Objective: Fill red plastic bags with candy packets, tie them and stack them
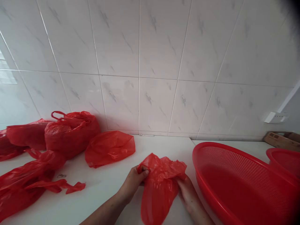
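Observation:
A thin red plastic bag [160, 187] hangs between my two hands above the white table, its crumpled edge at the top and its body drooping toward me. My left hand [134, 181] is closed on the bag's left edge, thumb pressed against the fingers. On the other side, my right hand [187, 190] grips the bag's right edge; its fingers are largely covered by the plastic. What the bag holds, if anything, cannot be made out.
A full red bag [72, 134] and a flat red bag [110, 148] lie behind on the left. Another crumpled red bag [23, 187] is nearer. On the right stand a large red plastic basket [220, 153], a second red basket [283, 156] and a cardboard box [278, 140]. A tiled wall backs the table.

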Demonstrator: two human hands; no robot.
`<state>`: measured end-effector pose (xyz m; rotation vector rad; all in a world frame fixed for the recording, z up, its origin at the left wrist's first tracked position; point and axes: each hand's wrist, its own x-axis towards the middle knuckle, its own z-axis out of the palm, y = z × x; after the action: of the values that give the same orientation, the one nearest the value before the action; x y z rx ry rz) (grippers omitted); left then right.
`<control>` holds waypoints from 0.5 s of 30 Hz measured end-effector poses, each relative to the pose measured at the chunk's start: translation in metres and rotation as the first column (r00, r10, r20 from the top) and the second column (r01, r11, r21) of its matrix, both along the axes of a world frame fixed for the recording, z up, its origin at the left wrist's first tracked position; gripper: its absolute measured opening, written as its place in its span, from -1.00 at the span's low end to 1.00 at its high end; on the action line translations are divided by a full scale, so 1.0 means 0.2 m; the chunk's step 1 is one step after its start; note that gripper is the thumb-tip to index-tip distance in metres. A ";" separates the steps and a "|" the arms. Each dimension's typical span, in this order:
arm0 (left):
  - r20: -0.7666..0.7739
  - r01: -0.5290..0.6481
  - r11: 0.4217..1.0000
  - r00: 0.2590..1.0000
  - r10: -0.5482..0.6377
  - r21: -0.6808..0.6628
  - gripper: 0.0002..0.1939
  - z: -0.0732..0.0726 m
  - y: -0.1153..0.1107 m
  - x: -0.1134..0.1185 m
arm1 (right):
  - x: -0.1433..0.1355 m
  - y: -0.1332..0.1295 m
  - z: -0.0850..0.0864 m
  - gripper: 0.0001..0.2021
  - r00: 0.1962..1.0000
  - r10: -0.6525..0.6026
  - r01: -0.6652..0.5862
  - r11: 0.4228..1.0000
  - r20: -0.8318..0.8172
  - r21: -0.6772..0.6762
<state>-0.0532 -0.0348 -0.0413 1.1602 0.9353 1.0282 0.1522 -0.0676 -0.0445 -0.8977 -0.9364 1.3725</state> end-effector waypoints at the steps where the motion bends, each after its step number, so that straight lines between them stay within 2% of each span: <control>1: 0.029 -0.043 0.999 0.999 0.043 -0.013 -0.71 -0.01 0.00 -0.02 | 0.01 0.01 -0.01 -0.74 0.999 -0.031 0.031 0.999 -0.025 -0.018; 4: 0.116 -0.134 0.990 0.984 0.138 -0.040 -0.64 -0.03 0.02 -0.08 | 0.04 0.02 -0.07 -0.70 0.989 -0.128 0.122 0.989 -0.075 -0.087; 7: 0.175 -0.196 0.979 0.964 0.202 -0.054 -0.62 -0.04 0.01 -0.11 | 0.07 -0.01 -0.10 -0.60 0.970 -0.242 0.236 0.964 -0.032 -0.125; 11: 0.197 -0.244 0.968 0.948 0.250 -0.056 -0.65 -0.03 -0.03 -0.10 | 0.02 -0.13 -0.08 -0.67 0.871 -0.435 0.455 0.890 0.229 -0.041; 15: 0.209 -0.187 0.981 0.959 0.192 -0.044 -0.63 0.01 -0.11 -0.04 | -0.13 -0.22 -0.08 -0.62 0.778 -0.401 0.455 0.891 0.483 0.006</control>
<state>-0.0607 -0.0562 -0.0400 0.9317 0.8974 1.2666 0.1263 -0.1110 -0.0608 -1.4798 -0.9416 0.8216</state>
